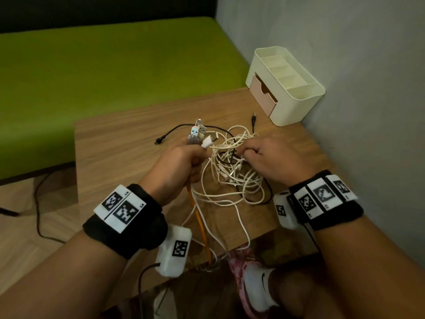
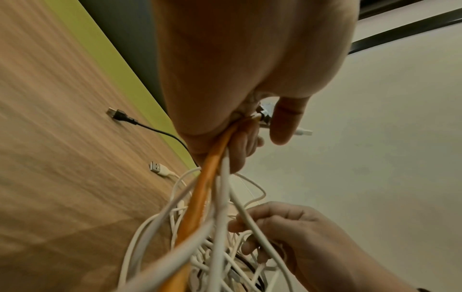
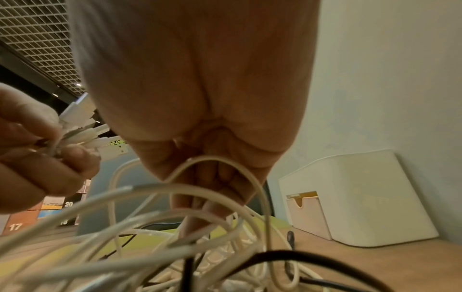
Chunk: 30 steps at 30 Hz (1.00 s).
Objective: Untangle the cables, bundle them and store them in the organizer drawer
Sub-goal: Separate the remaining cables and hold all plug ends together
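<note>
A tangle of white and black cables [image 1: 234, 171] lies on the wooden table [image 1: 119, 143]. My left hand [image 1: 184, 157] grips a bunch of cable ends, with USB plugs [image 1: 200, 134] sticking up above the fist and an orange cable [image 1: 200, 224] and white ones hanging down over the table's near edge. In the left wrist view the orange cable [image 2: 200, 195] runs out of the fist. My right hand [image 1: 259, 155] pinches white strands in the tangle [image 3: 207, 197]. The cream organizer [image 1: 296, 88] with its pink drawer [image 1: 264, 97] slightly open stands at the back right.
A black cable end [image 1: 161, 140] and another black plug [image 1: 254, 117] lie loose on the table. A grey wall [image 1: 345, 54] runs along the right, a green bench [image 1: 103, 65] behind. My shoe [image 1: 255, 284] shows below the table's near edge.
</note>
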Available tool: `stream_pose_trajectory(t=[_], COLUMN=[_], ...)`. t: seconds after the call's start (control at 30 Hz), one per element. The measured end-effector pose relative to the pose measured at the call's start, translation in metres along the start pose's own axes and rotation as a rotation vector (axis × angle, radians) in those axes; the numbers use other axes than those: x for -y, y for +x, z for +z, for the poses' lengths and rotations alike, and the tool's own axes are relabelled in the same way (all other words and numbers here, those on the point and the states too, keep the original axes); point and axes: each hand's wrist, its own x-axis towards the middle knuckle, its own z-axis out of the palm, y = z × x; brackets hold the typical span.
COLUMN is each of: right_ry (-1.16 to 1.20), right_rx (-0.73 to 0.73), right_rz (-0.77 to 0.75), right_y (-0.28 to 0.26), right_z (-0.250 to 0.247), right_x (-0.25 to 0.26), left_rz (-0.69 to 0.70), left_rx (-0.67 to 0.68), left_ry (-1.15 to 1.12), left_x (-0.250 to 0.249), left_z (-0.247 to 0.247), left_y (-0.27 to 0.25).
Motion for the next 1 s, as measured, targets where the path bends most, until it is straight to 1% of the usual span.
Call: stream_pose_trajectory(t=[0.07, 0.13, 0.2, 0.3, 0.37, 0.47, 0.6, 0.67, 0.7, 0.77, 0.8, 0.83, 0.9, 1.0], right_ry=[-0.05, -0.051, -0.085, -0.187, -0.202, -0.227, -0.2, -0.149, -0.08, 0.197, 0.351, 0.449, 0.524, 0.583], right_rx=[-0.006, 0.006, 0.044, 0.145, 0.178, 0.139, 0.003, -0.042, -0.051, -0.072, -0.093, -0.132, -0.191, -0.206], right_rz=[0.031, 0.045, 0.016, -0.053, -0.068, -0.068, -0.163, -0.179, -0.158, -0.095, -0.08, -0.082, -0.083, -0.068], right_y=[0.005, 0.009, 0.011, 0.013, 0.013, 0.012, 0.006, 0.001, -0.001, -0.007, -0.009, -0.009, -0.01, -0.009], right_z=[0.003, 0.007, 0.009, 0.013, 0.018, 0.025, 0.016, 0.006, 0.002, -0.007, -0.01, -0.012, -0.013, -0.009], right_x=[-0.008, -0.014, -0.018, -0.021, -0.023, -0.024, -0.012, -0.002, 0.002, 0.011, 0.014, 0.016, 0.018, 0.021], left_rz=[-0.012, -0.028, -0.03, -0.02, -0.011, -0.007, -0.006, 0.005, 0.013, 0.029, 0.038, 0.049, 0.066, 0.108], left_rx=[-0.036, -0.043, -0.044, -0.05, -0.045, -0.058, -0.08, -0.08, -0.079, -0.074, -0.076, -0.08, -0.078, -0.081], left_ry=[0.042, 0.075, 0.089, 0.114, 0.123, 0.141, 0.129, 0.096, 0.085, 0.063, 0.052, 0.04, 0.017, 0.023], left_x=[0.0, 0.0, 0.001, 0.001, 0.002, 0.002, 0.004, 0.004, 0.004, 0.003, 0.003, 0.003, 0.003, 0.006], left_z=[0.0, 0.001, 0.001, 0.003, 0.005, 0.004, 0.003, 0.004, 0.005, 0.007, 0.007, 0.007, 0.006, 0.006], left_y=[0.002, 0.004, 0.004, 0.003, 0.003, 0.004, 0.006, 0.006, 0.005, 0.005, 0.004, 0.005, 0.006, 0.008])
